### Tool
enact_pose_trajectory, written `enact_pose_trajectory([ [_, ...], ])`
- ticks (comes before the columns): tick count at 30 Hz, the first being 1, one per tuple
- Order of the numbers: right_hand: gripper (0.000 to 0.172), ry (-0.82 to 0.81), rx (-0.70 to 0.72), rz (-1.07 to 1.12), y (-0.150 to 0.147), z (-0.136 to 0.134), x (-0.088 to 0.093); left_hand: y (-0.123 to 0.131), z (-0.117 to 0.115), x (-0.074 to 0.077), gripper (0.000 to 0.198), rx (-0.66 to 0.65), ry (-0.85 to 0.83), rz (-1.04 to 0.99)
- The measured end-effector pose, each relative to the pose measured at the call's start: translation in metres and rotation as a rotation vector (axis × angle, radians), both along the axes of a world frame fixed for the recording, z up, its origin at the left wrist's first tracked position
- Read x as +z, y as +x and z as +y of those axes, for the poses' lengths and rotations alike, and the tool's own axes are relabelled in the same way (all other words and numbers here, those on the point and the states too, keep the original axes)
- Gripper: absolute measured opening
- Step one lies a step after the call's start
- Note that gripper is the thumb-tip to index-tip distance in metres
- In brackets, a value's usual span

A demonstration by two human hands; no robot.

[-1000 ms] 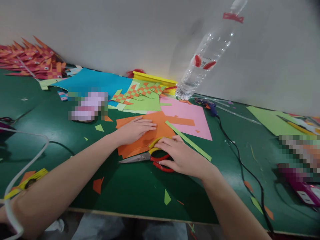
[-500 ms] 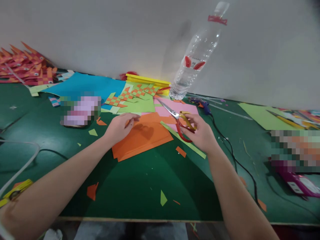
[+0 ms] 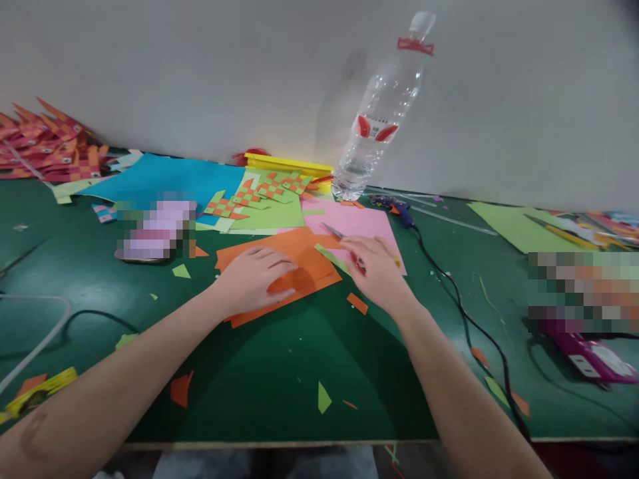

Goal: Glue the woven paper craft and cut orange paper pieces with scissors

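My left hand (image 3: 259, 279) is over a sheet of orange paper (image 3: 314, 283), its fingers apart and nothing held in them. A pair of scissors (image 3: 358, 263) lies on pink paper (image 3: 369, 223). My right hand (image 3: 377, 269) is over these scissors with its fingers stretched out, hiding most of the handles and pivot. Only the blade tips and bits of the red and yellow handles show. A light green paper strip (image 3: 327, 255) pokes out beside the right fingertips, on the orange sheet's right corner.
Behind are woven green-and-orange paper fish (image 3: 249, 191), blue paper (image 3: 174, 176) and a tall plastic bottle (image 3: 369, 133). A phone (image 3: 160, 229) lies left. On the right are a glue gun (image 3: 399, 211) with its black cord and a magenta device (image 3: 584, 352). Paper scraps dot the green table.
My right hand has lowered the scissors onto the pink paper and turned palm down over them. My left hand has moved rightward over the orange sheet, fingers spreading. The view has shifted slightly.
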State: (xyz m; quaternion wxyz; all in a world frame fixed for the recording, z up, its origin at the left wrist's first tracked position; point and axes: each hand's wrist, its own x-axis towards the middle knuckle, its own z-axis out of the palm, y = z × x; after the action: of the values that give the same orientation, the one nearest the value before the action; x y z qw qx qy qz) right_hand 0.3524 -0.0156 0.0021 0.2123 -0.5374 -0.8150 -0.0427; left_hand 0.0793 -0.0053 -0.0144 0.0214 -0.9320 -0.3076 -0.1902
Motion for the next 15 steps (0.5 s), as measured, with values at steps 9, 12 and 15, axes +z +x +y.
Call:
enact_pose_trajectory([
  [9,0.040,-0.012,0.179,-0.214,-0.005,0.002,-0.008,0.003,-0.003,-0.002,0.053,0.102,0.039,0.146],
  [12,0.040,0.014,0.130,-0.226,-0.004,0.002,-0.010,0.002,-0.002,-0.002,0.046,0.072,0.098,0.161],
  [15,0.034,0.070,0.127,-0.204,-0.007,0.001,-0.012,0.002,-0.001,-0.002,0.035,0.020,0.143,0.173],
])
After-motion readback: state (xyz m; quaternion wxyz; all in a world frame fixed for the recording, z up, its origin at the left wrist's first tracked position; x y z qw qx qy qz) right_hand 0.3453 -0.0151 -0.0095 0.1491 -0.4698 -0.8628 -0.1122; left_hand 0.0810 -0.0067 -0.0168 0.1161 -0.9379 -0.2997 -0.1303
